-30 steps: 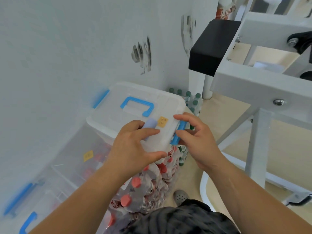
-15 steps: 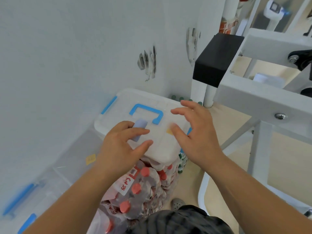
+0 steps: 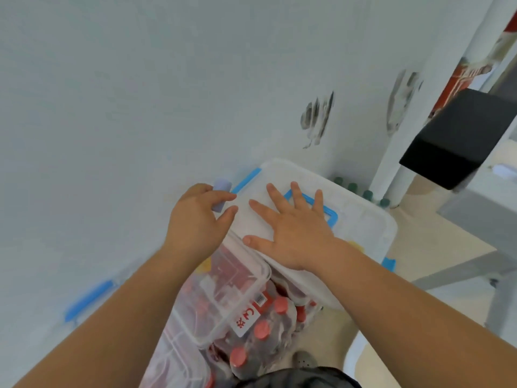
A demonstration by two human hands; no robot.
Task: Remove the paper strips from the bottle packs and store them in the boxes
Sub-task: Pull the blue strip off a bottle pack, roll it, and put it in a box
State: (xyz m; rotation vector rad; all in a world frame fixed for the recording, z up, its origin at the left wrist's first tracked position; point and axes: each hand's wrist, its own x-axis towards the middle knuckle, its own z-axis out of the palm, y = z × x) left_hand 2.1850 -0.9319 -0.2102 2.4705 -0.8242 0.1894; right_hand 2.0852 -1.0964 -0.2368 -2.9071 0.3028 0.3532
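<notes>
The right hand (image 3: 296,231) lay flat, palm down, with all fingers spread, on the translucent white plastic box lid (image 3: 361,219); it gripped nothing. Its fingertips reached the blue carrying handle (image 3: 331,217) set into the top of that lid. The lid sat skewed, so that its near edge overhung the stack below.

The left hand (image 3: 195,222) was curled around a small pale lilac cylindrical object (image 3: 221,186), pinched between the thumb and the forefinger. Only the upper end and a part of the side of that object were visible; what it was could not be told. This hand was positioned just beside the left edge of the lid, near a blue side latch (image 3: 246,176).

Below the hands, a clear plastic storage box (image 3: 232,298) stood against the pale wall (image 3: 140,79), with red contents visible through its walls. A second blue latch (image 3: 89,301) showed lower left. Just beside the clear box lay a shrink-wrapped pack of dark bottles with red caps (image 3: 263,331). A white paper strip with red printed characters (image 3: 249,315) was on the top of that pack, touching the box corner.

Green-capped bottles (image 3: 361,191) stood at the wall behind the lid. A black block (image 3: 458,141) on a white frame occupied the right side.
</notes>
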